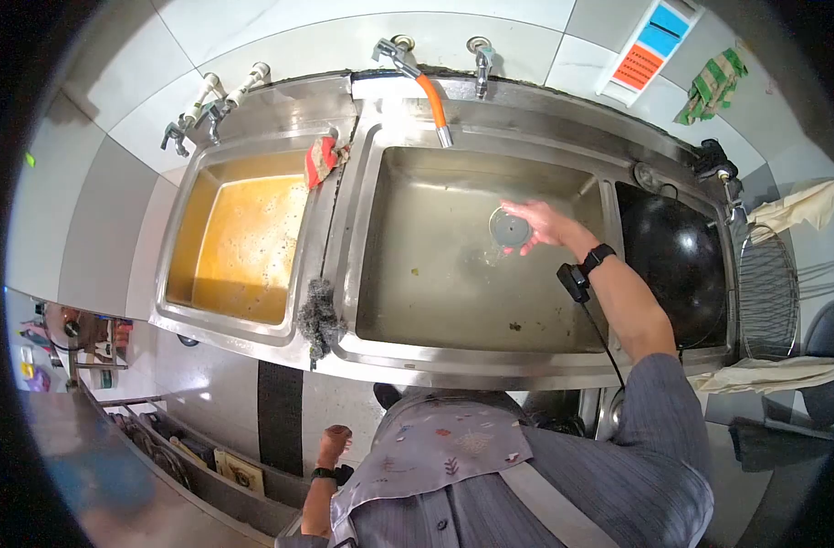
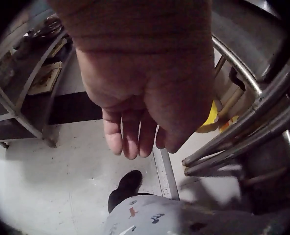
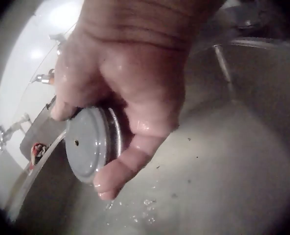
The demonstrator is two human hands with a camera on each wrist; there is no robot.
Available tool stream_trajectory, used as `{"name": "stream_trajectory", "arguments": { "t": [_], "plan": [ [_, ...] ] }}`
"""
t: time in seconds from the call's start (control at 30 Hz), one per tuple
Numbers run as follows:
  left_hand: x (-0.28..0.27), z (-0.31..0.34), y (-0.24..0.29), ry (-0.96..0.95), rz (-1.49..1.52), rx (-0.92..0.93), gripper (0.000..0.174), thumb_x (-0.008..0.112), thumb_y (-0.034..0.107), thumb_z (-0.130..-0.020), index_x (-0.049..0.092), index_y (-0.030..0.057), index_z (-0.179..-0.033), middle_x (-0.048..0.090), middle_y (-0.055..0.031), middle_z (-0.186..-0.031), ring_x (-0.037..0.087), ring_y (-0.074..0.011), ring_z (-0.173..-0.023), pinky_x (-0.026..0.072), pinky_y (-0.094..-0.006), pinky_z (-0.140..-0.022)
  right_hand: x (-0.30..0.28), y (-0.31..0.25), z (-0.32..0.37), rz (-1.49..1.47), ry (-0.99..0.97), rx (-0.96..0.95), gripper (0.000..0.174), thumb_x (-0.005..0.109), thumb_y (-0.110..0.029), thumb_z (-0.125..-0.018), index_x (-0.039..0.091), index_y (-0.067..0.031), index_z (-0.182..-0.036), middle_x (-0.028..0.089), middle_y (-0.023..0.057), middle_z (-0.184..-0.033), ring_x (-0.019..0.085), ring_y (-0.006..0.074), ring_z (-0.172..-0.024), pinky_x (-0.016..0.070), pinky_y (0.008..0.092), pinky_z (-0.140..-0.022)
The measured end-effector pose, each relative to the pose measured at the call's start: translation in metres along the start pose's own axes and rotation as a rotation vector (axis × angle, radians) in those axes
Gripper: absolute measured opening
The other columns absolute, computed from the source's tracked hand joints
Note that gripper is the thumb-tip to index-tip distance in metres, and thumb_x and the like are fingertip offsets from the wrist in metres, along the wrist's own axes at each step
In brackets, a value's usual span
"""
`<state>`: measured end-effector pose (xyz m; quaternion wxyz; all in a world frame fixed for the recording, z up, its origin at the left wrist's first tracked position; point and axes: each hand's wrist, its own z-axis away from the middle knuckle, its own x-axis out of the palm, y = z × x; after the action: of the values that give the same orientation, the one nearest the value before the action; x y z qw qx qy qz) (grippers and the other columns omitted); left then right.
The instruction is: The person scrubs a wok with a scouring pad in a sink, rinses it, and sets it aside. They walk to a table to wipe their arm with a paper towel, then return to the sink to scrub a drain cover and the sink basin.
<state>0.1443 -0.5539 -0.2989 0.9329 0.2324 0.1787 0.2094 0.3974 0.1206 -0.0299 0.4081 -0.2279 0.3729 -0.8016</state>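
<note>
My right hand (image 1: 537, 226) grips a round grey lid-like disc (image 1: 511, 230) over the water in the large middle sink (image 1: 353, 274). The right wrist view shows the disc (image 3: 86, 142) with a small central hole and a shiny metal rim. Its thumb and fingers curl around opposite sides of that rim, and the skin is wet. Below the fingers, ripples and bubbles mark the cloudy water (image 3: 218, 181). My left hand (image 2: 140, 107) hangs low beside the apron, away from the sinks, its fingers relaxed and holding nothing.
An orange-hosed faucet (image 1: 432, 105) reaches over the middle sink. To the left is a sink of yellowish water (image 1: 248, 242); a red cloth (image 1: 321, 163) and a dark scrubber (image 1: 320, 320) lie on the divider. A black wok (image 1: 677, 265) fills the right basin, beside a wire rack (image 1: 768, 292).
</note>
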Motion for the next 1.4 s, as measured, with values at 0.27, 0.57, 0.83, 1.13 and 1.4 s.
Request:
{"name": "stream_trajectory", "arguments": {
  "t": [0.27,0.57,0.83,1.13,1.4],
  "plan": [
    [0.012,-0.011,0.025,-0.003,-0.068,0.044,0.022,0.066,0.019,-0.091,0.071,0.0019,-0.103,0.071,-0.0058,-0.085,0.067,-0.0154,-0.069,0.0546,-0.03,-0.058,-0.071,0.084,-0.048,0.884,0.298,-0.364,0.031,0.064,-0.016,-0.092,0.066,-0.0027,-0.12,0.074,0.0158,-0.104,0.073,0.0326,-0.092,0.0594,0.0455,-0.069],
    [0.002,-0.014,0.019,-0.167,-0.308,0.176,0.021,0.065,0.018,-0.092,0.071,0.0016,-0.102,0.069,-0.0078,-0.083,0.068,-0.0184,-0.071,0.0553,-0.0332,-0.06,-0.045,0.146,-0.047,1.417,0.178,0.151,0.031,0.058,-0.011,-0.085,0.074,-0.0015,-0.109,0.072,0.0238,-0.111,0.07,0.0399,-0.102,0.0567,0.0462,-0.086],
    [-0.002,-0.034,0.029,-0.069,-0.111,-0.003,0.029,0.065,0.024,-0.091,0.07,-0.0001,-0.108,0.072,-0.0079,-0.091,0.07,-0.0186,-0.08,0.0575,-0.0341,-0.065,-0.061,0.141,-0.014,1.163,0.358,-0.13,0.041,0.06,-0.006,-0.084,0.067,-0.0032,-0.124,0.068,0.0243,-0.123,0.067,0.0412,-0.109,0.0544,0.049,-0.092],
    [0.012,-0.01,0.029,-0.06,-0.031,0.028,0.021,0.068,0.017,-0.093,0.071,0.003,-0.108,0.072,-0.0059,-0.088,0.069,-0.0158,-0.073,0.056,-0.032,-0.059,-0.018,0.121,-0.029,1.021,-0.023,0.075,0.048,0.06,-0.037,-0.096,0.063,-0.0065,-0.133,0.062,0.0151,-0.14,0.06,0.0365,-0.125,0.0531,0.0496,-0.096],
    [0.008,-0.002,0.009,0.007,-0.092,-0.015,0.02,0.069,0.017,-0.092,0.071,0.0034,-0.107,0.072,-0.0067,-0.086,0.069,-0.0159,-0.069,0.0556,-0.0311,-0.055,-0.051,0.12,-0.032,1.465,0.359,0.146,0.053,0.048,-0.042,-0.1,0.06,-0.0104,-0.14,0.055,0.0161,-0.149,0.051,0.038,-0.137,0.0434,0.0509,-0.109]
  ]
}}
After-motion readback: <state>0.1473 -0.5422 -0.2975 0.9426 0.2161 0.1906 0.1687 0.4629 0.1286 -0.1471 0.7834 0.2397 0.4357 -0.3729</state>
